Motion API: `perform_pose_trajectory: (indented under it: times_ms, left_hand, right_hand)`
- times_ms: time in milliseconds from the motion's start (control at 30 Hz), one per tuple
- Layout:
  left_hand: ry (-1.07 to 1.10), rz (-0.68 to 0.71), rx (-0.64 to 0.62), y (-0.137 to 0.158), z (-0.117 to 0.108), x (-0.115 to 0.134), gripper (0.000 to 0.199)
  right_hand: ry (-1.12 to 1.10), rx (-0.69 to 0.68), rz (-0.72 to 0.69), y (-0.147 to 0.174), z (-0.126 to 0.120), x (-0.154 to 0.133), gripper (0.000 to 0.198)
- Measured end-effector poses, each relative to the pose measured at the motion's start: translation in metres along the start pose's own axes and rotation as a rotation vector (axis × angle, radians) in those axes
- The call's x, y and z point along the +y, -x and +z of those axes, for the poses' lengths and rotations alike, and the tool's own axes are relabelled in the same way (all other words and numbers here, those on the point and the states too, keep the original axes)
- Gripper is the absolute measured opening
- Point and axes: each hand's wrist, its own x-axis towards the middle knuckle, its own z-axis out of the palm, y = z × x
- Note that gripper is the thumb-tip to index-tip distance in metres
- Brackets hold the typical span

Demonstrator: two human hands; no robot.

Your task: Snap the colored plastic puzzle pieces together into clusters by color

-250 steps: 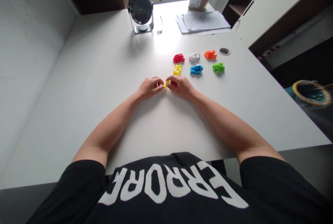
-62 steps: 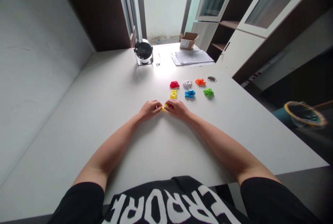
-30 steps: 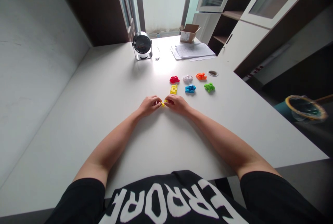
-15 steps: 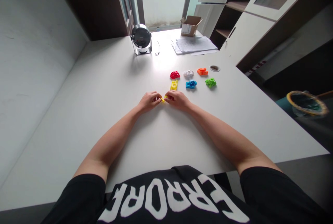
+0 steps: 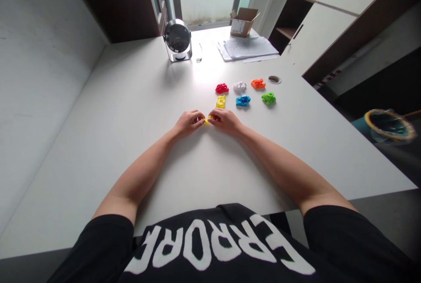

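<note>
My left hand (image 5: 190,123) and my right hand (image 5: 226,120) meet low over the white table, fingertips pinched. Between them shows a small yellow plastic piece (image 5: 206,121), mostly covered by my fingers; its exact shape cannot be made out. Both hands grip yellow plastic, though whether it is one piece or two is unclear. Just beyond my right hand lies a flat yellow plastic part (image 5: 220,102). Close by are small plastic clusters: red (image 5: 222,88), white (image 5: 240,86), orange (image 5: 258,84), blue (image 5: 243,100) and green (image 5: 269,98).
A round black device on a metal stand (image 5: 177,37) is at the back of the table (image 5: 131,98). Papers (image 5: 250,48) and an open cardboard box (image 5: 243,23) lie at the back right. A cable hole (image 5: 274,79) pierces the tabletop. A bin (image 5: 390,126) stands off the right edge.
The view has tipped slightly, so the table's contents sit a little higher in the picture. Both hands keep nearly the same pinch on the yellow plastic.
</note>
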Motion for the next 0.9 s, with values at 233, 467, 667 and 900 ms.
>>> perform_pose_trajectory:
  times_ms: [233,467,667,900]
  left_hand:
    - [-0.004,0.017,0.007,-0.0004,0.001,-0.0016,0.019]
    - [0.009,0.011,0.011,0.0001,0.0015,-0.0017,0.018]
    - [0.013,0.007,0.004,-0.0002,0.001,-0.0015,0.018]
    - [0.0,-0.005,-0.003,-0.0003,0.0003,-0.0007,0.019]
  right_hand:
    - [-0.002,0.003,0.002,-0.0001,0.0007,0.0009,0.016]
    - [0.004,0.006,0.0,0.0004,0.0005,-0.0004,0.015]
    - [-0.001,0.002,0.0,0.0006,0.0001,-0.0005,0.016]
    - [-0.007,-0.005,0.015,0.0004,-0.0005,-0.0019,0.017]
